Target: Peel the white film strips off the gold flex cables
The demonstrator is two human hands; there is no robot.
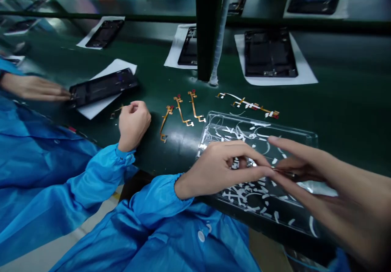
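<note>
Over a clear plastic tray [305, 135], my left hand [222, 166] pinches a thin strip that looks like a flex cable [287, 172], mostly hidden by fingers. My right hand [330, 182], partly blurred, closes on the same strip from the other side, and the two hands' fingertips meet. White scraps and peeled liner strips [244, 196] lie scattered in the tray beneath. Left of the tray, three separate orange flex cables [180, 109] rest on the green bench. Behind the tray is a row of flex cables with white backing [249, 105].
A dark post [207, 31] with a wrapped cable rises behind the tray. Black device housings [270, 54] lie on white sheets along the back. At left, a co-worker's hand [134, 123] is closed near a small flex part; their other hand touches a tilted housing [104, 88].
</note>
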